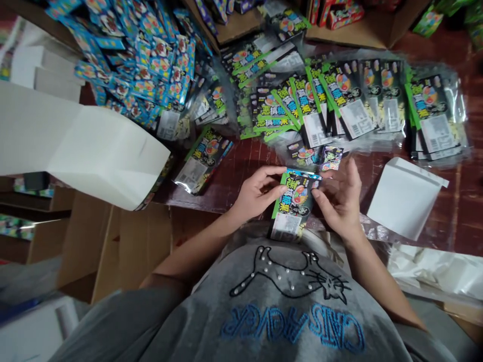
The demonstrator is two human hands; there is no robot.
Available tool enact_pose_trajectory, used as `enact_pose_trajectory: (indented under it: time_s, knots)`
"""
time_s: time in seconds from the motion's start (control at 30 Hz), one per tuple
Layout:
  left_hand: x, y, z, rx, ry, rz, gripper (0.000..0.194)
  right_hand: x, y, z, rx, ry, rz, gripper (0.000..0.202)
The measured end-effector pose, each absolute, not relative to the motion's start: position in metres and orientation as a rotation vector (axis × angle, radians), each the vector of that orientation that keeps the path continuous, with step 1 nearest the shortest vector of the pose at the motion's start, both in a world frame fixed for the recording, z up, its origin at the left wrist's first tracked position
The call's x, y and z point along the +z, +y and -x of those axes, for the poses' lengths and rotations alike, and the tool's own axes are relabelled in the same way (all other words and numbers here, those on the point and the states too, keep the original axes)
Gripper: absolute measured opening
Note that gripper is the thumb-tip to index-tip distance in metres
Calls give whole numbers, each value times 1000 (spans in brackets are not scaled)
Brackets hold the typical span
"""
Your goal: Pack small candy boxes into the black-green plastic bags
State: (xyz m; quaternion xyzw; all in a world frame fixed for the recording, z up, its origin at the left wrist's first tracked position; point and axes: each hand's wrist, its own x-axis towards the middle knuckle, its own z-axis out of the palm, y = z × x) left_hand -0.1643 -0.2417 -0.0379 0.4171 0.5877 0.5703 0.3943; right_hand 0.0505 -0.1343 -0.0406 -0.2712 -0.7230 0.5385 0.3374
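Note:
Close to my body, a black and green packet (292, 203) hangs between my two hands over the table's front edge. My left hand (264, 190) pinches its upper left corner. The thumb of my right hand (339, 198) presses the packet's upper right corner, while some of the other fingers are raised. A strip of blue (298, 172) shows at the packet's top edge. Just beyond my right fingers lies a small purple packet (332, 157), beside another black packet (304, 152) on the table.
Many clear bags with black and green cards (350, 100) lie across the dark red table (468, 201). Blue packets (151, 55) are heaped at the back left. A single packet (204, 160) lies left of my hands, a white box (405, 196) right. An open white carton (94, 146) stands far left.

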Motion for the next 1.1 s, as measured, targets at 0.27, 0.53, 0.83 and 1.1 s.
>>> enact_pose_trajectory:
  time_s: [0.27, 0.53, 0.83, 1.1]
  knots:
    - [-49, -252, 150, 1571, 1479, -881, 36, -49, -127, -52, 1607, -1765, 704, 88]
    - [-39, -249, 156, 1374, 1525, -1074, 26, -44, -127, -55, 1583, -1816, 703, 92]
    - [-26, -233, 173, 1393, 1460, -1029, 27, -28, -127, -49, 1498, -1945, 762, 95]
    - [4, -216, 177, 1185, 1511, -1111, 16, -4, -123, -40, 1553, -1830, 929, 78]
